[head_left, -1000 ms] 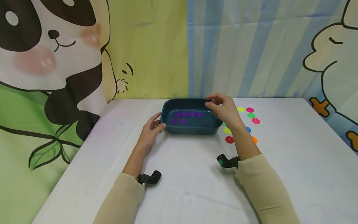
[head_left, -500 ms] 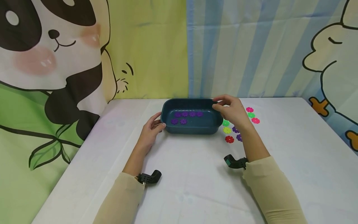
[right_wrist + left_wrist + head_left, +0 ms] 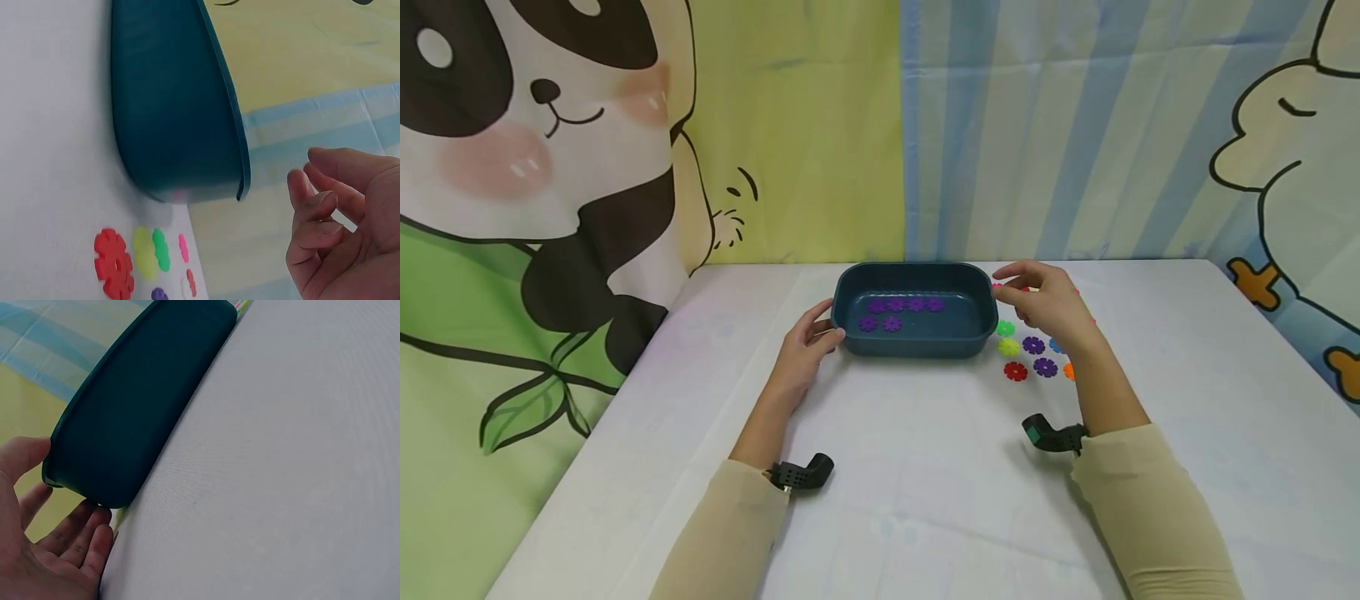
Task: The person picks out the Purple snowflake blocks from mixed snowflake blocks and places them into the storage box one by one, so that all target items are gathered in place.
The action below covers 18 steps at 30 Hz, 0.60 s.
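A dark teal plastic basin (image 3: pixel 914 346) stands at the back of the table, with several purple flower-shaped discs (image 3: pixel 892 324) lying on its floor. My left hand (image 3: pixel 797 358) holds its left end; in the left wrist view the thumb is at the rim and the other fingers sit lower on the end wall. Just beyond the right end hovers my right hand (image 3: pixel 1045 308), fingers loosely bent. Nothing shows between them in the right wrist view, and the hand (image 3: pixel 350 225) is apart from the basin.
Right of the basin lie loose flower discs: a red one (image 3: pixel 1016 372), a yellow one (image 3: pixel 1008 347), a green one (image 3: pixel 1006 328), two dark purple ones (image 3: pixel 1045 367) and others partly behind the right hand. A printed curtain (image 3: pixel 797 133) hangs behind the white table (image 3: pixel 895 467).
My right hand has moved right, from over the basin's right end to beyond it, uncovering two dark purple discs. The left hand and the basin stay put.
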Motion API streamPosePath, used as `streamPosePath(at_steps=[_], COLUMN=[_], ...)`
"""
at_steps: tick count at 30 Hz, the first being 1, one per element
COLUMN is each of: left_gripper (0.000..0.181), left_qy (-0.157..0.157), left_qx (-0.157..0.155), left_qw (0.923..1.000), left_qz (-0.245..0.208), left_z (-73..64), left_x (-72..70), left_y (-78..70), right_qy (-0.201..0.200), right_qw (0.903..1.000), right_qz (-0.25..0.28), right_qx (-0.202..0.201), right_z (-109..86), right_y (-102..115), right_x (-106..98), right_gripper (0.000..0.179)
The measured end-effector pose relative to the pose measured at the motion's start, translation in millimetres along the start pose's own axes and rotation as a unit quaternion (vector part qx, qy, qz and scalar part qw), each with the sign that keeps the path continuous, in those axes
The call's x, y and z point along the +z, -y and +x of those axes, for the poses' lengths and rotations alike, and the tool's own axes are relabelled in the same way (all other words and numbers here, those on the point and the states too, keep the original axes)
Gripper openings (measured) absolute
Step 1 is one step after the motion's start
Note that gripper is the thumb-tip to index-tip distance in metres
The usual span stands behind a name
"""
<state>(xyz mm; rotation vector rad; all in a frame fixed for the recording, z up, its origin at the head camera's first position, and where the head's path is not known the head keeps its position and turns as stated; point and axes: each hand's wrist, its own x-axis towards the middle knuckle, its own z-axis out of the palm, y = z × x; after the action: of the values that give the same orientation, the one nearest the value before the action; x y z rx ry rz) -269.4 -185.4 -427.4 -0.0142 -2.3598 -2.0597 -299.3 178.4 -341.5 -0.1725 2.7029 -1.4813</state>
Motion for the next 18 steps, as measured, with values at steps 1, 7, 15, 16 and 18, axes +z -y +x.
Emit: streamPosePath(at_steps=[1, 7, 15, 16, 18], left_gripper=[0.059, 0.061, 0.06, 0.06, 0.06], left_qy=[0.0, 0.003, 0.001, 0.001, 0.001], left_qx=[-0.001, -0.005, -0.009, -0.009, -0.007], left_qw=[1.0, 1.0, 0.9999, 1.0, 1.0], left_qz=[0.0, -0.006, -0.004, -0.002, -0.002], left_z=[-0.2, -1.5, -0.4, 0.0, 0.3], left_x=[0.0, 0.8, 0.3, 0.0, -0.2], left_y=[-0.1, -2.0, -1.0, -0.3, 0.1], right_qy=[0.003, 0.012, 0.052, 0.059, 0.072], right_qw=[1.0, 0.999, 0.9958, 0.9952, 0.9939], right_qz=[-0.007, -0.03, -0.051, -0.053, -0.057], right_qx=[0.002, 0.031, 0.056, 0.058, 0.061], right_z=[0.0, 1.4, 4.5, 4.5, 4.8], right_y=[-1.9, -16.0, -35.3, -37.4, -42.1], right_x=[-2.0, -11.6, -23.8, -25.3, -28.2], right_gripper=[0.045, 0.045, 0.046, 0.046, 0.047])
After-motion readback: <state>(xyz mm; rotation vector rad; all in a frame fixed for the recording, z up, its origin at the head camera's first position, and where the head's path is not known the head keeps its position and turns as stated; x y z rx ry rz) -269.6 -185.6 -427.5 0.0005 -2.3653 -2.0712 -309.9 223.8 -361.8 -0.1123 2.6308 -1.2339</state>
